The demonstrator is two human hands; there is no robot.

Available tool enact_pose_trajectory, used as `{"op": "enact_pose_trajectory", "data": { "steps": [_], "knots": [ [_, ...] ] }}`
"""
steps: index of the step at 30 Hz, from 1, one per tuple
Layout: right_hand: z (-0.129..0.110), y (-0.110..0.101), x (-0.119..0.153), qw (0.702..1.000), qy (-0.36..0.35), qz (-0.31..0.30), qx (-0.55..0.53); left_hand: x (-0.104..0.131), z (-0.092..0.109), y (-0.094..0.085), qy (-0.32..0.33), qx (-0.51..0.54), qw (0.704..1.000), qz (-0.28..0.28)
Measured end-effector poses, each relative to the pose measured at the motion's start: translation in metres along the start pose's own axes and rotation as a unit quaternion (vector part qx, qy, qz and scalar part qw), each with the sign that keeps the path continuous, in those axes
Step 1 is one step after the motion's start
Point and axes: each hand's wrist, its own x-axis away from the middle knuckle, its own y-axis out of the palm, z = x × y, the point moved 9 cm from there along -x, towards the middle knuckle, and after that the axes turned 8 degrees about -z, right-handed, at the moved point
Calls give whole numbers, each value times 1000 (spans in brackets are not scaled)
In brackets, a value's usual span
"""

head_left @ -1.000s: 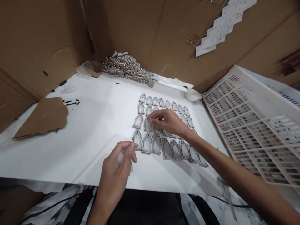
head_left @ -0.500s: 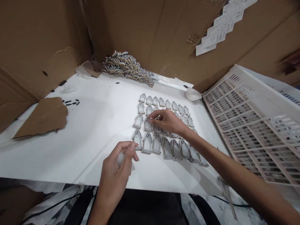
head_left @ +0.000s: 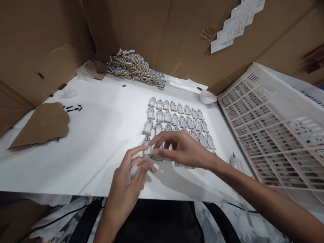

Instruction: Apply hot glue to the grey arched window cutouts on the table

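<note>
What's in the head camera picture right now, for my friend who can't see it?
A person's left hand, curled around something whitish, and right hand are close together over rows of small arched pieces on a white table. Behind is a heap of small pieces before a cardboard wall; a slatted white crate stands at the right.

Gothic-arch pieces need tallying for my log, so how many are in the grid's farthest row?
8 gothic-arch pieces, side by side across the white table, the rightmost nearest the white bowl. The right hand covers only nearer rows; none here looks hidden.
</note>
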Motion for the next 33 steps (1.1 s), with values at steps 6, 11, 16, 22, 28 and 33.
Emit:
{"op": "enact_pose_trajectory", "data": {
  "steps": [6,11,16,22,28,33],
  "knots": [
    [10,9,6,998,12,3,-61,-1,-2,8,-1,1,998,-59],
    [11,12,9,995,13,-2,-95,-1,0,7,0,-1,999,-47],
    [10,15,8,994,10,-8,-105,1,6,9,1,-8,999,-39],
    [7,18,9,992,7,-17,-127,0,1,8,-17,1,999,-43],
    [10,22,9,988,8,-7,-151,0,0,7,-18,-1,999,-46],
    [9,-22,17,993,13,90,-69,-2,1,1,-7,-9,1000,-14]
  ]
}}
